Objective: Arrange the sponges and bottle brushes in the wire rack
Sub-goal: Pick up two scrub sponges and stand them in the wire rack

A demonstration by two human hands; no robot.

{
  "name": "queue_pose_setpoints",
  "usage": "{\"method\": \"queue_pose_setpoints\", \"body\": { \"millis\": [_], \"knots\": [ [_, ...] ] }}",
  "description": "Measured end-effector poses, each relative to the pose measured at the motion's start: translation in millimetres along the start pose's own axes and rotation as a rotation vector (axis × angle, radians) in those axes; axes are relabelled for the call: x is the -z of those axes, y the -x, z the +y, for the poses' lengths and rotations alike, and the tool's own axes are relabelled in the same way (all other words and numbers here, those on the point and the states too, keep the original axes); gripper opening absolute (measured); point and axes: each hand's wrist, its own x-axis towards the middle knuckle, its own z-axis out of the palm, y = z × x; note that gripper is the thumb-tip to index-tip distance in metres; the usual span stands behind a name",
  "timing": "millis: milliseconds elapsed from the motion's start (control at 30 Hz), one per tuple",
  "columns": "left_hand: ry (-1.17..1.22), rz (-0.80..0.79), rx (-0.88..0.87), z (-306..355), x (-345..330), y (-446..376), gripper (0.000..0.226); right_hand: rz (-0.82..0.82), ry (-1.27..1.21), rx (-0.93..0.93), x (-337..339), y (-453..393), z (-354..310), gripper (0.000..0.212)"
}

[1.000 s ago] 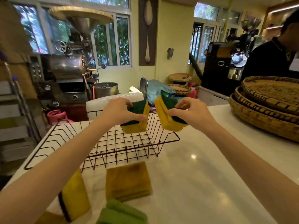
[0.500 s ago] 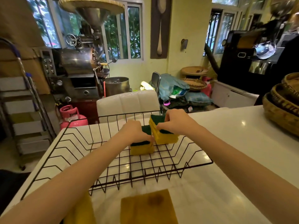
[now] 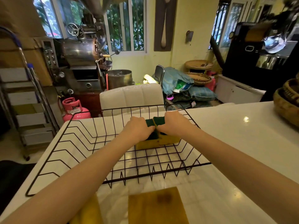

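Head view: left hand [image 3: 137, 130] and right hand [image 3: 175, 125] each clasp a sponge [image 3: 168, 139] pressed side by side, seated under the palms in the wire rack [image 3: 97, 143]; advise setting both upright, edges flush, before releasing.

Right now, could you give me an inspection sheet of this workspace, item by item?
Surface: glossy white countertop, reflecting lights.
Job's things: black wire rack on the counter; two yellow-and-green sponges side by side inside it, left sponge, right sponge; no bottle brushes seen.
Clutter: brownish sponge and yellow sponge lying outside the rack at the near edge; woven baskets far right.
Grippers: left hand and right hand each grip a sponge.
Cables: nothing seen.
Surroundings: pink gas cylinder, white chair, metal roasting machine.
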Motion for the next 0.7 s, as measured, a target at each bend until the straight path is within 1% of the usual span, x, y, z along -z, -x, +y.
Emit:
{"method": "queue_pose_setpoints", "body": {
  "millis": [67,133,267,333,400,467,533,633,700],
  "knots": [
    [0.019,-0.050,-0.005,-0.6,1.0,-0.2,0.044,-0.021,0.002,0.008,0.2,-0.6,2.3,0.028],
    [0.014,-0.111,-0.009,0.2,6.0,0.1,0.045,-0.042,0.035,0.010,1.6,-0.1,2.5,0.029],
    [-0.017,-0.222,-0.046,-1.5,13.0,1.5,0.056,-0.064,0.090,-0.005,-0.3,-0.3,0.3,0.029],
    [-0.068,-0.221,-0.075,-4.9,10.6,3.1,0.066,-0.062,0.101,-0.006,-1.6,-1.1,-0.9,0.033],
    [-0.130,-0.192,-0.090,-6.7,8.9,4.2,0.070,-0.053,0.104,-0.012,-1.9,-1.6,-1.2,0.033],
    [-0.157,-0.183,-0.085,-7.0,10.1,4.3,0.067,-0.046,0.105,-0.019,-2.5,-1.0,-1.1,0.034],
    [-0.137,-0.196,-0.063,-6.7,11.5,5.5,0.065,-0.034,0.103,-0.020,-4.2,-0.8,-0.7,0.035],
    [-0.124,-0.183,-0.061,-4.9,11.2,7.5,0.063,-0.003,0.093,-0.016,-6.3,0.0,-2.5,0.026],
    [-0.140,-0.170,-0.075,-2.9,10.9,9.0,0.062,-0.004,0.097,-0.005,-6.7,0.5,-3.4,0.025]
  ]
}}
